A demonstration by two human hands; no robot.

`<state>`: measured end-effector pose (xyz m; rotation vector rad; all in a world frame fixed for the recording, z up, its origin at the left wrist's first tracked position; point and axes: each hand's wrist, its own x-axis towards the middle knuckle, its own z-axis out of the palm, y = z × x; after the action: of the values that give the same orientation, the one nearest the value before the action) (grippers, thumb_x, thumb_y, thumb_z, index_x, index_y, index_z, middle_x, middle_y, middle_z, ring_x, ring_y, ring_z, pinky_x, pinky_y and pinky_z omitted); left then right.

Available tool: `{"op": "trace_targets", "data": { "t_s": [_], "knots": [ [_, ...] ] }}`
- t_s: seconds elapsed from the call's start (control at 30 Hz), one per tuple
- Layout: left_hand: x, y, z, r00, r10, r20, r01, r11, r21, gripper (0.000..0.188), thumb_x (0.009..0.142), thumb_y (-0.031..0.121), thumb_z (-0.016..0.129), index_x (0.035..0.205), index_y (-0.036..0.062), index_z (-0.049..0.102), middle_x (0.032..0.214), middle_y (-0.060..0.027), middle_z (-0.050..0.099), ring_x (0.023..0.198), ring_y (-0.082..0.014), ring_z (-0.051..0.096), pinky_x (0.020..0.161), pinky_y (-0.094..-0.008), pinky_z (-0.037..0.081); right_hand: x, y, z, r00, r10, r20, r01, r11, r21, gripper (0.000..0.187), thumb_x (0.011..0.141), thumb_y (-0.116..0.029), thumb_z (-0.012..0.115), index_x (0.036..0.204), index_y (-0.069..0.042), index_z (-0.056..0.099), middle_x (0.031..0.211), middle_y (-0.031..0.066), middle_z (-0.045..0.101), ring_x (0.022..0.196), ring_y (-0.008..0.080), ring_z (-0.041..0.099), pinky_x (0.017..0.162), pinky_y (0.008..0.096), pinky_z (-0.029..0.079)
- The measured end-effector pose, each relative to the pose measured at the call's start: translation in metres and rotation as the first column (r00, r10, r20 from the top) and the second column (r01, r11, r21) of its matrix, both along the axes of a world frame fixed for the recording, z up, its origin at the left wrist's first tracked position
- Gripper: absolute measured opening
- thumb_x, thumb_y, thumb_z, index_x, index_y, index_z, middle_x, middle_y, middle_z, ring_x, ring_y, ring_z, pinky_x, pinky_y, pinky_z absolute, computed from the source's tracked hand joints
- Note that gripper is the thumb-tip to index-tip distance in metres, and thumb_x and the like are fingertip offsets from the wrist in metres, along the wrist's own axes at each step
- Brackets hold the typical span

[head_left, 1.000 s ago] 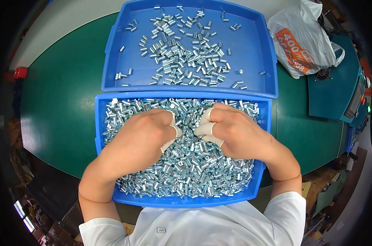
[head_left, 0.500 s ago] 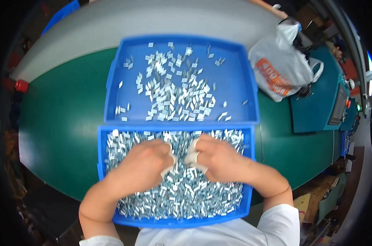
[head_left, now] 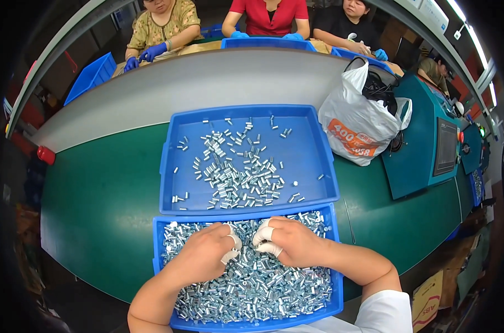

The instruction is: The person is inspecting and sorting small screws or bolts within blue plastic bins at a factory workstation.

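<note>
My left hand (head_left: pixel 210 250) and my right hand (head_left: pixel 293 241) are over the near blue tray (head_left: pixel 158 244), which is filled with small silvery metal cylinders (head_left: pixel 257 291), some showing a flanged end. White coverings wrap the thumbs and fingertips of both hands. The fingers of each are curled and pinched low at the heap, facing each other across a narrow gap. What sits between the fingertips, if anything, is hidden. Against the far edge of this tray stands a second blue tray (head_left: pixel 179 119), with a looser scatter of the same cylinders (head_left: pixel 243 180) on its bottom.
Both trays are on a green table (head_left: pixel 102 222) with a grey partition (head_left: pixel 207 83) behind. A white plastic bag (head_left: pixel 352 119) with black cables stands right of the far tray, beside a teal machine (head_left: pixel 418 144). A thin rod (head_left: pixel 349 221) lies on the right. Gloved co-workers sit beyond the partition.
The view has tilted up, so the trays appear lower and the co-workers come into sight. Both hands stay curled over the near tray, with little visible shift relative to it.
</note>
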<state>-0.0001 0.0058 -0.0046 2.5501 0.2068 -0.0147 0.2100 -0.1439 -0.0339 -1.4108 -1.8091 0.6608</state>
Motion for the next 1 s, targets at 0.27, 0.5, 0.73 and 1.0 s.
{"op": "trace_targets", "data": {
  "t_s": [0.27,0.5,0.73,1.0],
  "knots": [
    [0.010,-0.011,-0.011,0.949,0.266,0.166,-0.154,0.855,-0.495,0.015,0.089,-0.003,0.074,0.101,0.0019,0.067,0.098,-0.0077,0.067,0.082,-0.0181,0.064,0.074,-0.0305,0.053,-0.002,-0.002,0.014,0.944,-0.126,-0.303,0.043,0.963,-0.266,0.014,0.097,-0.003,0.063,0.112,-0.003,0.065,0.087,0.0126,0.073,0.082,0.0258,0.075,0.075,0.0356,0.058],
    [0.015,-0.028,-0.019,0.930,0.340,0.138,-0.214,0.809,-0.547,0.019,0.091,-0.004,0.070,0.107,0.0023,0.065,0.102,-0.0091,0.065,0.086,-0.0181,0.065,0.077,-0.0302,0.054,-0.004,-0.003,0.007,0.876,-0.200,-0.439,0.052,0.944,-0.326,0.012,0.101,-0.003,0.062,0.113,-0.002,0.064,0.093,0.0099,0.076,0.084,0.0159,0.076,0.073,0.0284,0.062],
    [0.017,-0.028,-0.017,0.906,0.381,0.185,-0.205,0.777,-0.595,0.020,0.088,-0.001,0.076,0.106,0.0025,0.069,0.101,-0.0087,0.068,0.085,-0.0158,0.066,0.074,-0.0282,0.055,-0.002,-0.003,0.005,0.807,-0.236,-0.541,0.007,0.920,-0.391,0.015,0.100,-0.001,0.064,0.115,0.000,0.065,0.099,0.0106,0.075,0.091,0.0160,0.075,0.079,0.0297,0.063],
    [0.016,-0.032,-0.019,0.874,0.432,0.222,-0.206,0.743,-0.637,0.021,0.082,0.001,0.083,0.102,0.0035,0.076,0.094,-0.0081,0.072,0.075,-0.0128,0.066,0.065,-0.0259,0.053,-0.003,-0.004,0.005,0.704,-0.296,-0.646,-0.041,0.891,-0.453,0.018,0.098,0.001,0.066,0.116,0.002,0.067,0.104,0.0096,0.075,0.093,0.0151,0.074,0.080,0.0293,0.063]
  ]
}}
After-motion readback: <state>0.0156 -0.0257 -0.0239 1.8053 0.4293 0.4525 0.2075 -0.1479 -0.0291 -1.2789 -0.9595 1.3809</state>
